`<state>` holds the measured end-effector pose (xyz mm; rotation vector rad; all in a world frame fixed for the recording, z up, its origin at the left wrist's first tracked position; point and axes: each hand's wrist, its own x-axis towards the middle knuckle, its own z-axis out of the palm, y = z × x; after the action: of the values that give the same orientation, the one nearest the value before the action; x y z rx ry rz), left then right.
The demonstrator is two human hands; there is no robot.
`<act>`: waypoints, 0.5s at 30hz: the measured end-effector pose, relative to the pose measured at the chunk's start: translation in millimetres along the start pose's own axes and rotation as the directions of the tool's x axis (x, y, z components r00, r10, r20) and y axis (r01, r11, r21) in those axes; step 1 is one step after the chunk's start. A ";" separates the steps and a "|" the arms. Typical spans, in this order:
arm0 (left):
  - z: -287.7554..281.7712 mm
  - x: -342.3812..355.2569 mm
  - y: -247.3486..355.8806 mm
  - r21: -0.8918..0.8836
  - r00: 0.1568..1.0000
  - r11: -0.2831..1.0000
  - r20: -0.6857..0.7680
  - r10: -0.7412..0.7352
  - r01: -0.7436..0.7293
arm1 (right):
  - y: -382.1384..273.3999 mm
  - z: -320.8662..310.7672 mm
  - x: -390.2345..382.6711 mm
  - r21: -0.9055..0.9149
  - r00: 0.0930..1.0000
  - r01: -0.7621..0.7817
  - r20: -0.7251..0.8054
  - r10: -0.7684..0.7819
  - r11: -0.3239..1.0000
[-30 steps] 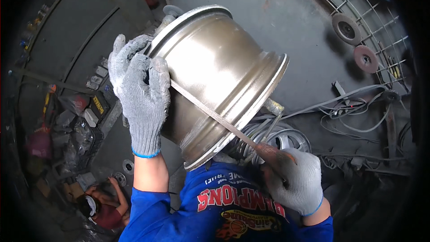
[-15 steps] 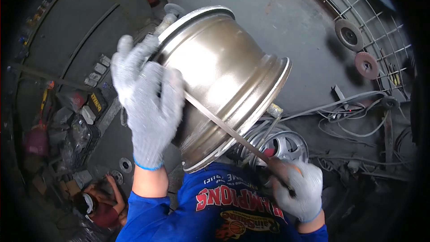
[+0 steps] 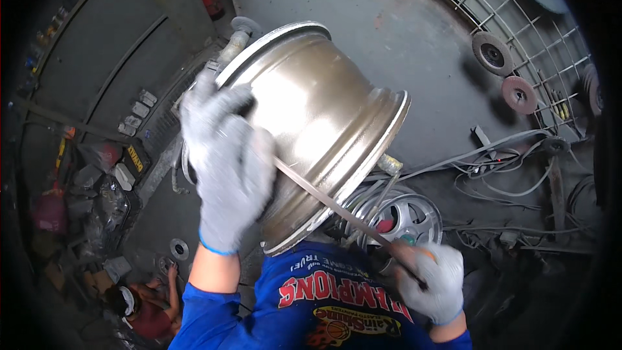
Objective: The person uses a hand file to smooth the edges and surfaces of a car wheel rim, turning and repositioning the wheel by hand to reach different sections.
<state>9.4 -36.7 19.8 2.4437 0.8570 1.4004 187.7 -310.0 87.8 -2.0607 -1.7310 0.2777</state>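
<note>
The right hand (image 3: pixel 433 285) clamps its fingers round the file (image 3: pixel 334 203), slanted across the rim (image 3: pixel 311 104) before the shirt (image 3: pixel 259 317). The blurred left hand (image 3: pixel 228 168) seemingly hides its tip; whether those fingers grip, I cannot tell.

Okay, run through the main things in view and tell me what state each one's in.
Large wheel rim: tilted, no tire fitted.
Long thin tool: slanting across the large rim.
Left hand: gloved, at the tool's far end; blurred, grip unclear.
Right hand: gloved, closed around the tool's handle.
Second wheel: no tire, partly hidden.
Grey disc: not fitted to a grinder.
Reddish disc: likewise unfitted.
</note>
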 end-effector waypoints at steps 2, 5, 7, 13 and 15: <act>-8.4 11.4 -18.5 0.100 0.996 0.992 -0.053 -0.066 0.071 | -8.6 13.5 34.1 0.034 1.000 0.006 -0.010 -0.005 0.999; -13.7 15.5 -13.2 0.148 0.993 0.984 -0.076 -0.091 0.102 | -7.0 14.9 32.3 0.047 1.000 0.011 0.005 -0.011 0.999; -7.5 9.9 5.2 0.134 0.997 0.989 -0.045 -0.058 0.064 | 2.0 8.3 12.1 0.036 0.999 0.011 0.033 -0.012 0.999; -8.3 -8.6 43.7 0.034 0.983 0.997 0.175 0.056 -0.063 | -3.0 -18.3 -44.4 -0.023 0.993 -0.118 -0.023 0.118 0.993; -1.5 2.4 21.3 0.066 0.999 0.997 0.014 0.041 -0.042 | -1.2 -11.2 -13.3 0.041 0.999 -0.032 0.016 0.031 0.999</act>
<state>17.3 -52.8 31.7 2.5309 0.8682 1.3901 188.7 -325.0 96.6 -2.0631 -1.6885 0.3371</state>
